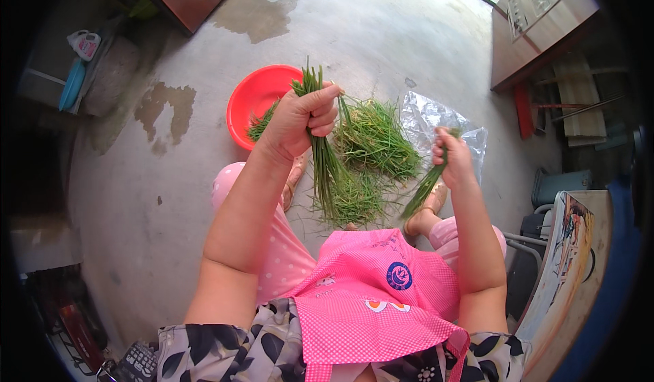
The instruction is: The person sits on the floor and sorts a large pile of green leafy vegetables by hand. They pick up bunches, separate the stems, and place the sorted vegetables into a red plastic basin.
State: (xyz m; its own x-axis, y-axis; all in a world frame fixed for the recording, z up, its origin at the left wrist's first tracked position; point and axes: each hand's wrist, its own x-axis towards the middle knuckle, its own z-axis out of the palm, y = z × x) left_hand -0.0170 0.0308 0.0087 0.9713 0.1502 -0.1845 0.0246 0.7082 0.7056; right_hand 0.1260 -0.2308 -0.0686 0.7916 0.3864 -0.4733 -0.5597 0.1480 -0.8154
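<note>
My left hand point(305, 119) is closed around a thick bunch of long green chives or similar leaves point(324, 170), raised above the floor. One end sticks up past my thumb and the long ends hang below. A smaller bunch of the same greens point(425, 190) is in the grip of my right hand point(452, 154), its ends slanting down to the left. Between my feet lies a large loose pile of greens point(378, 136). Nearer me is a heap of thin, shorter scraps point(360, 198). A red plastic basin point(242, 96) holds some greens point(261, 123), partly hidden by my left arm.
A clear plastic sheet or bag point(431, 108) lies on the concrete floor point(357, 34) beyond my right hand. Wooden cabinets point(546, 19) stand at upper right. A folding table or board point(562, 259) leans at right. A white jug point(84, 44) and blue basin point(72, 84) sit at left.
</note>
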